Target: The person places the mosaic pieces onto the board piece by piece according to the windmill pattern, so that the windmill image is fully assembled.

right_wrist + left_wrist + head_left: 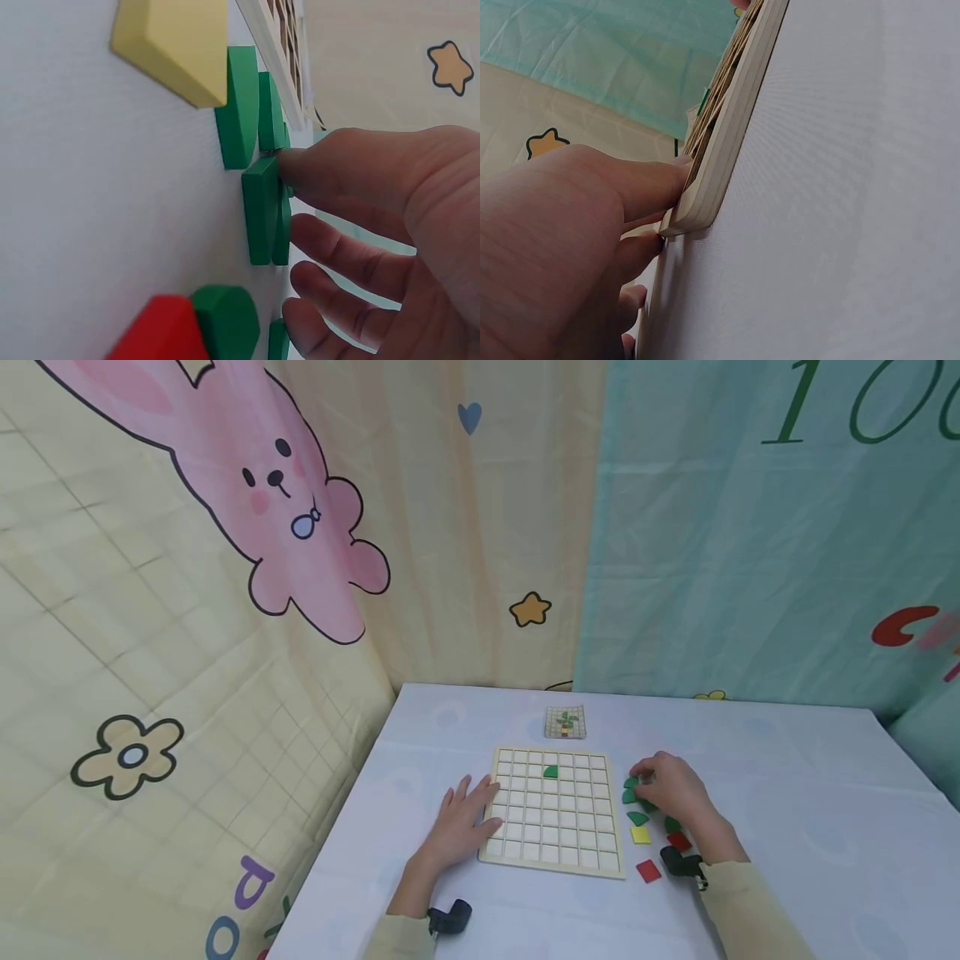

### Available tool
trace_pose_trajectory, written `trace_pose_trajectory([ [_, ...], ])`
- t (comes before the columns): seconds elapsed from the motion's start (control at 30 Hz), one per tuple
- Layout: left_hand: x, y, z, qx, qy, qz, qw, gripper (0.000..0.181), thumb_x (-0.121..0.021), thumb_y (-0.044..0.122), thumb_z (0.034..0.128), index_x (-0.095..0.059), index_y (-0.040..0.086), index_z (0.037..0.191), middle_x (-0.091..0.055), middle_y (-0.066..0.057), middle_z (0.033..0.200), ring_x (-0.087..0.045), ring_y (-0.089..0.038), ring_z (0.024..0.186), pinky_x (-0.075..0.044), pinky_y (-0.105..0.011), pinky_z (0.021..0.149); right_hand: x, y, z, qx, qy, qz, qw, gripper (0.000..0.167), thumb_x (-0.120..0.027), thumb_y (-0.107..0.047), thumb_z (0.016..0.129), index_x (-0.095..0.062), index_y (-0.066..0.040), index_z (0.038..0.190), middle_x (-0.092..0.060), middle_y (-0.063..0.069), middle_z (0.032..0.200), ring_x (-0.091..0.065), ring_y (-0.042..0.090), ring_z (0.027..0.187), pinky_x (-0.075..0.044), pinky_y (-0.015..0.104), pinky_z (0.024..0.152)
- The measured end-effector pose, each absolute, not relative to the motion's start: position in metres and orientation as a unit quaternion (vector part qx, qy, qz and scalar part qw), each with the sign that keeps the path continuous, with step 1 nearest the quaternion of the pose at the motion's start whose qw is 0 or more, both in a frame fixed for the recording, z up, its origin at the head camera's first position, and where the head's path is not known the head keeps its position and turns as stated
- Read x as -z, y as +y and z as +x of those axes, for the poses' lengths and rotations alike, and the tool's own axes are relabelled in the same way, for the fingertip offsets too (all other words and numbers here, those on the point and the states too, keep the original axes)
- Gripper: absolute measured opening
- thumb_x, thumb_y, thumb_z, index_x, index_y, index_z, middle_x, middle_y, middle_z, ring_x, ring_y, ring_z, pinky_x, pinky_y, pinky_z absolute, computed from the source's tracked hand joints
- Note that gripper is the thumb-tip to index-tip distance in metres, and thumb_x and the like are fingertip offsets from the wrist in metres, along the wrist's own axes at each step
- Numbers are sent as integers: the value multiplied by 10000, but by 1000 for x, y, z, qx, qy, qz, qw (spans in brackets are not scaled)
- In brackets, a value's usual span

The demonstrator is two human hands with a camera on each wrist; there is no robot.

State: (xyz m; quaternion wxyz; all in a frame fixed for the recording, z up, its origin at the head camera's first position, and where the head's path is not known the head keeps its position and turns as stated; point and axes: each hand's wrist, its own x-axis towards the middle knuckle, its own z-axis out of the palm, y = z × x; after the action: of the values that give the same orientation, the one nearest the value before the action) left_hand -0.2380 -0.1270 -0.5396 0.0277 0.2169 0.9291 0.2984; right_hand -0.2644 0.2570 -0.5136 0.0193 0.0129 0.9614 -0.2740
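My left hand [457, 818] rests with spread fingers on the left edge of a pale wooden grid board [551, 868]; in the left wrist view the thumb lies over the rim near the board's corner [694, 214]. One green quarter-round piece [551, 772] sits in a cell near the board's top. To the board's right, my right hand [671, 785] pinches a green piece [632, 782] between thumb and index finger; the index fingertip is hidden in the right wrist view. Several more green pieces [259, 214] lie close under and around the fingers.
A small pattern card [565, 722] lies behind the board. Nearer on the right are a yellow square [640, 835] and two red squares, one of them [648, 871] close to the board's corner. A printed curtain [480, 527] hangs behind the white table [810, 827].
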Motion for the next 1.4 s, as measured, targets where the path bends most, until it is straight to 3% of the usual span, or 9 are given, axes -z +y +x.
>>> trace_pose_trajectory([
  [0.4,540,-126,-240,-289,933,211,30,607,-587,356,1014,-406,146,1555,-291,-49,1637,-84,-352,1531,-46,-599,1197,514,259,-266,295,955,18,20,236,-824,-110,840,-717,-72,1047,-662,81,990,-570,249,870,-562,425,798],
  [0.97,538,-126,-240,-288,934,210,31,607,-588,355,1014,-407,145,1554,-296,-44,1635,-86,-349,1531,-51,-596,1198,514,260,-266,349,937,8,16,140,-760,-61,881,-722,-142,989,-659,29,919,-570,234,848,-517,355,738],
  [1.4,539,-127,-238,-289,933,212,31,605,-591,352,1011,-414,142,1550,-300,-49,1634,-92,-360,1529,-50,-602,1196,510,254,-261,373,928,5,8,156,-705,-52,904,-743,-104,1045,-674,50,961,-584,233,849,-530,339,721],
])
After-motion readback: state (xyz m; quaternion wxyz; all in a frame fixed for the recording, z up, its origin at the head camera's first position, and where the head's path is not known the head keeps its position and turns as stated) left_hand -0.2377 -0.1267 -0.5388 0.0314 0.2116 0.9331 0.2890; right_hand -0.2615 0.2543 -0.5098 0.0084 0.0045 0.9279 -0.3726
